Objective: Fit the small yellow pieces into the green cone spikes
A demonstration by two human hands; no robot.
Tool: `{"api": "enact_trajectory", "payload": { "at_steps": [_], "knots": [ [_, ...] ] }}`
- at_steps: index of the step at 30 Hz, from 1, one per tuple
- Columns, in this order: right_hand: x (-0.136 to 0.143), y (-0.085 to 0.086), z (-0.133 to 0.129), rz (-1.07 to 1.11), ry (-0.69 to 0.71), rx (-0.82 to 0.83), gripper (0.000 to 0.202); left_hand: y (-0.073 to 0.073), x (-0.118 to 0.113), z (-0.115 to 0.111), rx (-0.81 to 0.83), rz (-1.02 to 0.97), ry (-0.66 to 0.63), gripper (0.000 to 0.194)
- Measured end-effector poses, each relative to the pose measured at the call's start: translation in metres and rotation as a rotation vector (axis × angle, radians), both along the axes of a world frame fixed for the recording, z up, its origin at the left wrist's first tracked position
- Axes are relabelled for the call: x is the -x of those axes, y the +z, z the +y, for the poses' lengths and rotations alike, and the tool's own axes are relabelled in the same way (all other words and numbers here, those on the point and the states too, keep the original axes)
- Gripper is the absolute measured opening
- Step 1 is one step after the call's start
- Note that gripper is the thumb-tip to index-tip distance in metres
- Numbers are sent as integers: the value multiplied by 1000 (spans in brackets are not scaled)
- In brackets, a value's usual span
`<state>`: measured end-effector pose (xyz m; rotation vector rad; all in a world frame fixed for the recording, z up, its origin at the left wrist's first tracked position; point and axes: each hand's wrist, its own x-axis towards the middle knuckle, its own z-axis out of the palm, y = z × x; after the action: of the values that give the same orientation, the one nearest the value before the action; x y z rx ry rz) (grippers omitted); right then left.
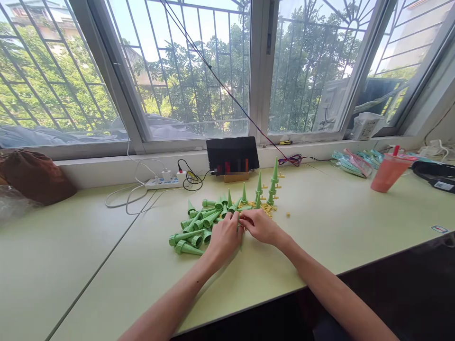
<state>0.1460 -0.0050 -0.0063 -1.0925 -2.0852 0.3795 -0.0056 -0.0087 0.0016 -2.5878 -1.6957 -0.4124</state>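
Observation:
Both hands meet in the middle of the pale green table (142, 274). My left hand (226, 236) is closed round a green spike, whose tip shows faintly below the fingers. My right hand (260, 225) touches it from the right with its fingers pinched; what they hold is hidden. To the left lies a pile of green spikes (194, 222) with ribbed caps. Small yellow pieces (268, 209) are heaped just behind the hands. Behind them, stacked green spikes (272, 187) stand upright with yellow pieces sticking out to the right.
A tablet (232, 155) leans near the window, with a power strip (163, 182) and cables to its left. A red cup (391, 171), plastic packets (351, 163) and a black strap (435, 175) lie at the right. A brown bag (39, 177) is far left.

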Motion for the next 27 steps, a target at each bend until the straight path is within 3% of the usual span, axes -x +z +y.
{"api": "enact_trajectory", "payload": {
  "at_steps": [27],
  "knots": [
    [0, 1, -1, -3, 38, 6, 20, 0, 2, 2, -4, 9, -50, 20]
  ]
}}
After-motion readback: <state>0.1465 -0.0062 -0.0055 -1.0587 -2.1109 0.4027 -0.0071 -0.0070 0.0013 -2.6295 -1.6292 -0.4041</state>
